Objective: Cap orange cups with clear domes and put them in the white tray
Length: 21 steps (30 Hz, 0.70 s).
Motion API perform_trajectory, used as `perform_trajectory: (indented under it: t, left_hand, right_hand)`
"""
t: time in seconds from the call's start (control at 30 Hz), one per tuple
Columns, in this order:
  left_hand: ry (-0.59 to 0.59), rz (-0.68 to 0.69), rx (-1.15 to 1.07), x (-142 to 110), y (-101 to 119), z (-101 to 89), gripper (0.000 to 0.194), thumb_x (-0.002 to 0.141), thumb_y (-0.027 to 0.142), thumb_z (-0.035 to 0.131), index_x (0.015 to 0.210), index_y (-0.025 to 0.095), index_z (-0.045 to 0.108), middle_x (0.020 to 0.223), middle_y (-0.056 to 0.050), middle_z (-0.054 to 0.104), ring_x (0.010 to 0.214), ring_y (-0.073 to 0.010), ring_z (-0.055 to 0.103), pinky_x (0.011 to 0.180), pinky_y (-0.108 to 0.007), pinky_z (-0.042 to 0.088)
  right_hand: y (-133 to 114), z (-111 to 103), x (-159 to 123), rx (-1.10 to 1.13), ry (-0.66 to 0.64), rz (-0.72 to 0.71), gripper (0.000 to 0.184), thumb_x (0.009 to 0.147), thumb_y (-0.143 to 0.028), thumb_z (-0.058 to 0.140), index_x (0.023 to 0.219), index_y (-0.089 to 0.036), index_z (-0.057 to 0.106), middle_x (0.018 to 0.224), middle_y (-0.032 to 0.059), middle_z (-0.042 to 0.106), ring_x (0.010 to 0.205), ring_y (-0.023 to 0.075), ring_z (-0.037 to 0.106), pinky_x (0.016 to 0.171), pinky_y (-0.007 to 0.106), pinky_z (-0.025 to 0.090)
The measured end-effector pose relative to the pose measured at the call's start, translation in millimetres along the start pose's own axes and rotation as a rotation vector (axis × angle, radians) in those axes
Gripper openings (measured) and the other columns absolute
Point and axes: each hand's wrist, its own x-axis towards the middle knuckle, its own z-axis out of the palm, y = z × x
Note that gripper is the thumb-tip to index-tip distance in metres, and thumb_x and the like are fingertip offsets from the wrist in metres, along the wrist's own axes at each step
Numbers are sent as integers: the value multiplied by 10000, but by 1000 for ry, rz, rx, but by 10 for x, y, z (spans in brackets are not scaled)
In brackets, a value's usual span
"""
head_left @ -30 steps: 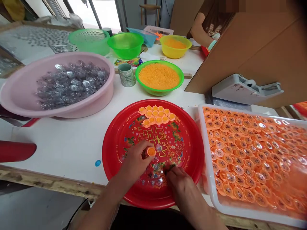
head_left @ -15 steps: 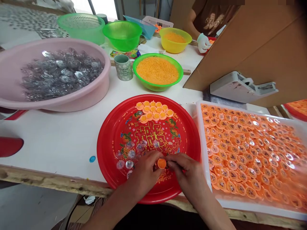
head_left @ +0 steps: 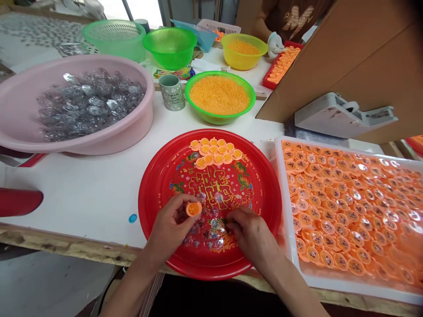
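Note:
My left hand (head_left: 175,222) grips a small orange cup (head_left: 194,209) with orange granules inside, its opening toward me, above the red round tray (head_left: 150,193). My right hand (head_left: 249,229) is low over the tray's right half, fingers drawn together. What its fingertips hold, if anything, I cannot make out. Between the hands lie several clear plastic discs (head_left: 216,243) with small printed pictures, and loose orange granules (head_left: 229,241) lie close by. Filled orange cups (head_left: 218,152) stand in rows at the tray's far side.
On the right is a white bin (head_left: 286,198) of finished orange cups, below a cardboard panel (head_left: 346,57) and tape dispenser (head_left: 340,114). A pink tub (head_left: 132,134) of clear lids, a mug (head_left: 172,92) and a green bowl (head_left: 198,112) of granules stand behind. A co-worker's gloved hand (head_left: 275,45) is beyond.
My left hand has moved left and slightly up with the orange cup. The right hand has let the cup go and stays near the discs. The clear discs now show between the hands.

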Motion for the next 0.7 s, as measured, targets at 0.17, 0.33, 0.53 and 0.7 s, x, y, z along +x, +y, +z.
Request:
perform_trajectory:
  t: [0.17, 0.33, 0.53, 0.7]
  left_hand:
    - [-27, -41, -38, -29, -28, 54, 240, 782, 184, 636, 1014, 240, 607, 1027, -11, 693, 982, -191, 657, 784, -270, 548]
    - [-78, 82, 41, -44, -116, 238, 198, 770, 104, 609, 917, 237, 614, 943, 5, 660, 887, -166, 643, 696, -238, 529]
    - [-163, 109, 89, -36, -133, 294, 244, 798, 44, 561, 929, 238, 635, 940, 5, 663, 854, -156, 625, 696, -244, 496]
    - [-156, 93, 78, -49, -173, 307, 264, 793, 32, 575, 948, 240, 627, 981, -1, 661, 932, -171, 616, 791, -276, 489]
  right_hand:
    - [-63, 174, -159, -169, -90, -134, 368, 770, 70, 513, 1003, -172, 661, 977, 82, 663, 987, 233, 639, 874, 341, 542]
    - [4, 161, -252, -109, -90, -98, 362, 794, 99, 424, 853, -175, 652, 894, 54, 673, 828, 175, 668, 778, 280, 565]
    - [-37, 137, -270, -193, -80, -115, 347, 762, 117, 439, 778, -183, 612, 880, 60, 661, 799, 187, 642, 774, 310, 559]
    - [30, 122, -269, -114, -68, -57, 330, 755, 103, 446, 762, -181, 613, 819, 41, 644, 737, 170, 625, 717, 282, 529]
